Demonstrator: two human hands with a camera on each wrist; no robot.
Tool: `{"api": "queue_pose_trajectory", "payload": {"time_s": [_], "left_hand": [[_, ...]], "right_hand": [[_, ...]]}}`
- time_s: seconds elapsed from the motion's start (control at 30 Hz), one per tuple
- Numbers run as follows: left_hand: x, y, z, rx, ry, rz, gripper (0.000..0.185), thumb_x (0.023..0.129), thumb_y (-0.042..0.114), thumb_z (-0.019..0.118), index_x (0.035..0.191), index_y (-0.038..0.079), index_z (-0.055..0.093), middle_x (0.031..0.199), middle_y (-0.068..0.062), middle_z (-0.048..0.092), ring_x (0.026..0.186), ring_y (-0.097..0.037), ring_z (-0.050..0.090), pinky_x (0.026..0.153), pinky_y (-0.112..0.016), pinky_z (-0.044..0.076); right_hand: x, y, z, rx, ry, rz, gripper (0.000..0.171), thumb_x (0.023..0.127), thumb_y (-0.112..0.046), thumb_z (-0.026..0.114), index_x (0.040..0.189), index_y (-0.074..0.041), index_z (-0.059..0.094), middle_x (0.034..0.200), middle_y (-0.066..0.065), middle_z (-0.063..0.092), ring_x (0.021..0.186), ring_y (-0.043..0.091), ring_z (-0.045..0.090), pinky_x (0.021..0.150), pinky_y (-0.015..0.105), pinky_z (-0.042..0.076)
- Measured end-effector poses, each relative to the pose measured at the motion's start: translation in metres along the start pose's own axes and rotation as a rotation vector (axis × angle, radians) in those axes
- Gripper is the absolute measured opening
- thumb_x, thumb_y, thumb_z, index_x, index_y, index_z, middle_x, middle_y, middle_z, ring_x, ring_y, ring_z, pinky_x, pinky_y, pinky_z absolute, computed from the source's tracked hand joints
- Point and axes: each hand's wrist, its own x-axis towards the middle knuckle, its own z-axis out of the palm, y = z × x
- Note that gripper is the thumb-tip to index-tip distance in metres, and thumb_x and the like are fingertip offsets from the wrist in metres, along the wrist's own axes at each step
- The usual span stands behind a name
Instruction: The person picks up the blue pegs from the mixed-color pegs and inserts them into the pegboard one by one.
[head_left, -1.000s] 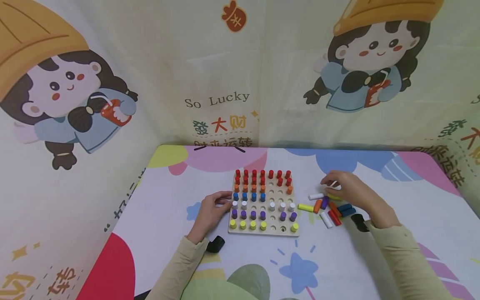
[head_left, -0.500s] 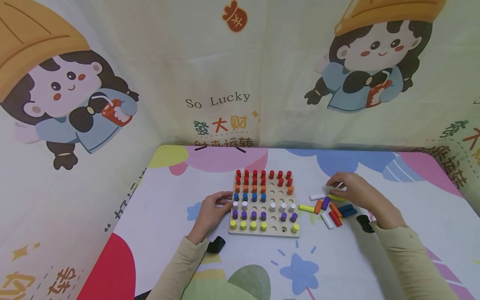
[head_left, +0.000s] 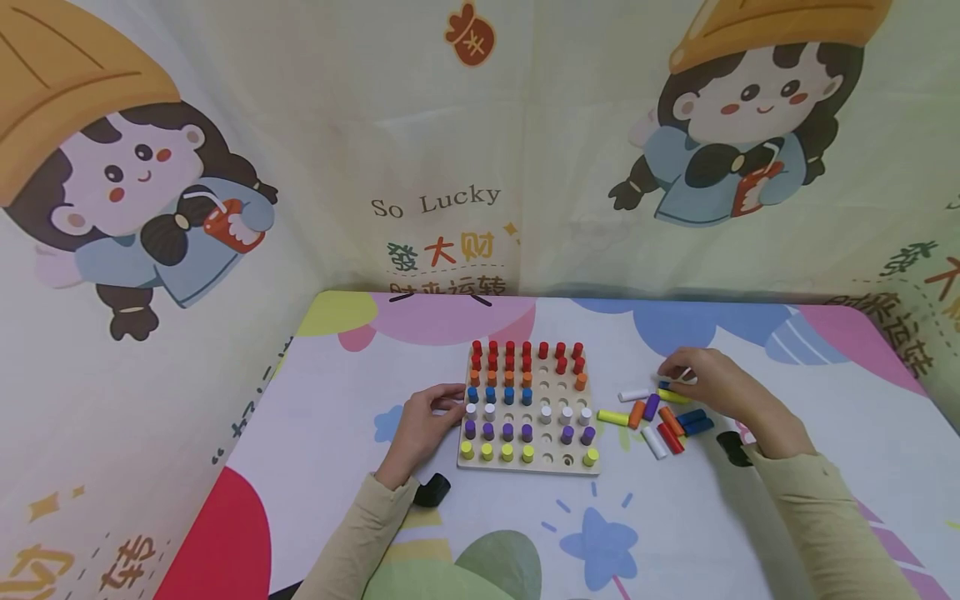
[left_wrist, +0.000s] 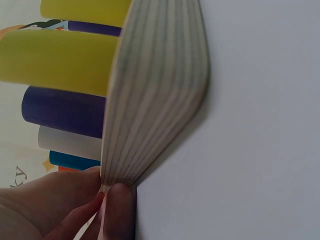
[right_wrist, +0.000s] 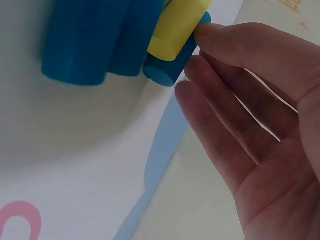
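Observation:
A square wooden pegboard (head_left: 525, 471) lies on the table with rows of red, orange, blue, white, purple and yellow pegs, and several bare holes toward its right side. My left hand (head_left: 423, 429) grips the board's left edge; in the left wrist view the thumb and a finger (left_wrist: 120, 205) meet around its side. To the right of the board, my right hand (head_left: 708, 385) pinches a blue peg (right_wrist: 167, 72) between thumb and fingertips. A yellow peg (right_wrist: 172, 35) lies right against that blue peg in the right wrist view.
Loose pegs lie in a group right of the board: a white peg (head_left: 634, 394), a yellow peg (head_left: 613, 417), a purple peg (head_left: 651, 407), a red peg (head_left: 671, 437) and others. A patterned cloth covers the table, and a printed curtain (head_left: 570, 167) hangs behind.
My right hand has shifted slightly to the right and down, and a blue peg now shows at its fingertips. The left hand stays at the board's edge.

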Motion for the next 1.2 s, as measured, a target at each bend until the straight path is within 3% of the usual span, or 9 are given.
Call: {"api": "queue_pose_trajectory", "payload": {"time_s": [0.63, 1.2], "left_hand": [[-0.0002, -0.0010, -0.0006, -0.002, -0.001, 0.005, 0.032, 0.093, 0.017, 0.070, 0.124, 0.010, 0.069, 0.113, -0.005, 0.072, 0.094, -0.016, 0.068, 0.084, -0.035, 0.057], [0.0001, -0.0008, -0.0008, -0.002, -0.002, 0.007, 0.031, 0.093, 0.016, 0.070, 0.123, 0.009, 0.069, 0.113, -0.006, 0.072, 0.093, -0.015, 0.068, 0.081, -0.032, 0.057]], "right_hand": [[0.0008, 0.0003, -0.0004, -0.001, -0.077, 0.042, 0.020, 0.087, -0.001, 0.071, 0.107, 0.003, 0.072, 0.100, 0.013, 0.072, 0.093, 0.029, 0.067, 0.085, 0.049, 0.056], [0.0023, 0.0001, -0.0006, -0.023, -0.028, 0.009, 0.027, 0.087, -0.004, 0.073, 0.112, 0.004, 0.071, 0.098, 0.010, 0.069, 0.091, 0.027, 0.066, 0.083, 0.048, 0.057]]}}
